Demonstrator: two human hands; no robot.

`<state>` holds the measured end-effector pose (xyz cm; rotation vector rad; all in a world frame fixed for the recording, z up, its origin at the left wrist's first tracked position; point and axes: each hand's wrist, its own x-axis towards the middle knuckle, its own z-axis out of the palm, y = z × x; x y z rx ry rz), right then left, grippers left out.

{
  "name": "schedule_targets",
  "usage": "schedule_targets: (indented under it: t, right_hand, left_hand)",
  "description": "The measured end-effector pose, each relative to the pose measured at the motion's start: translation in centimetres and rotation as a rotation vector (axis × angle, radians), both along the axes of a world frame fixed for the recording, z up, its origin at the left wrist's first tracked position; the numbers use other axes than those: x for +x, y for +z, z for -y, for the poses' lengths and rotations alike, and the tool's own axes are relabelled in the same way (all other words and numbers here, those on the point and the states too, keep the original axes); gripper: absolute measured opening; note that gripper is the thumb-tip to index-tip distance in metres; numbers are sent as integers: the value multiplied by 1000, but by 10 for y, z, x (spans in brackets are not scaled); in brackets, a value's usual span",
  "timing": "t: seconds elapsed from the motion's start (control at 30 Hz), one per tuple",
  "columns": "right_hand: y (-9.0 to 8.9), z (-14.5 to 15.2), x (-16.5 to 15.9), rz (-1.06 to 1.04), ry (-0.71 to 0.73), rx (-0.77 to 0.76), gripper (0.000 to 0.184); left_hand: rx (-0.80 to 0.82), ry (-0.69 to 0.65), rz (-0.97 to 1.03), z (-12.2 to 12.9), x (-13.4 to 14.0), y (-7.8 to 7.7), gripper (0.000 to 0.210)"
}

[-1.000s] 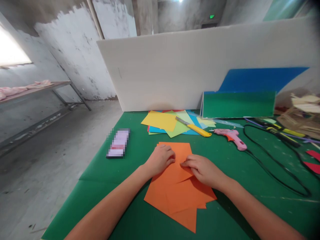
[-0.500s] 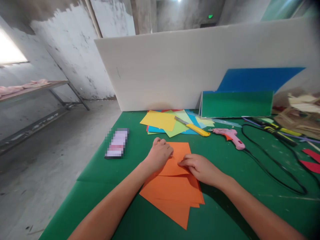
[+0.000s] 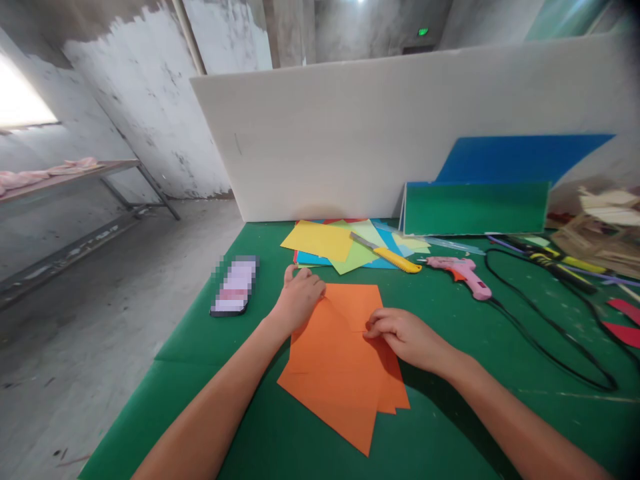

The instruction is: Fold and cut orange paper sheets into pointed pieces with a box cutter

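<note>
At the left of the green worktop [image 3: 300, 443] lies a phone-like slab [image 3: 235, 285], its face blurred out, and just to its right the left hand [image 3: 299, 300] rests by the upper left edge of the orange sheets [image 3: 333, 373], fingers loosely bent; I can't tell from here whether they grip the paper or merely steady it. The sheets lie flat in the middle of the worktop, overlapping and out of line, corners poking out at the lower end towards the person. They look like thin coloured paper or light card: I'd expect almost no weight, some spring, smooth faces that slide over one another, and creases from any hard squeeze. Behind them, coloured papers [image 3: 317, 240] sit with a yellow-handled knife [image 3: 395, 259] across them. The right hand [image 3: 400, 333] is over the right edge of the orange sheets, thumb and fingers drawn close together, seemingly with an edge pinched between them. That light pinch at a border suits paper like this, I'd judge, with the other palm spread flat to stop slipping. Further right lies a pink glue gun [image 3: 463, 270], well clear of both hands.
</note>
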<state>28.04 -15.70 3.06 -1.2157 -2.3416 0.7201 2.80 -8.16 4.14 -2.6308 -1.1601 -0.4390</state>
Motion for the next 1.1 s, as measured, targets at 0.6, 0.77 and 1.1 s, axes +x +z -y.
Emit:
schedule_targets:
  t: [0.6,0.77,1.1]
  right_hand:
    - [2,-2,-1,-54,-14,-5,40]
    - [0,-3,-15,180,-27,106,47]
    - [3,-4,-8,79,-56,56,35]
  left_hand:
    - [-259,-127,69,27,30,-1,21]
    - [-240,-136,62,28,31,-1,23]
    - [-250,-117,101,29,32,-2,22]
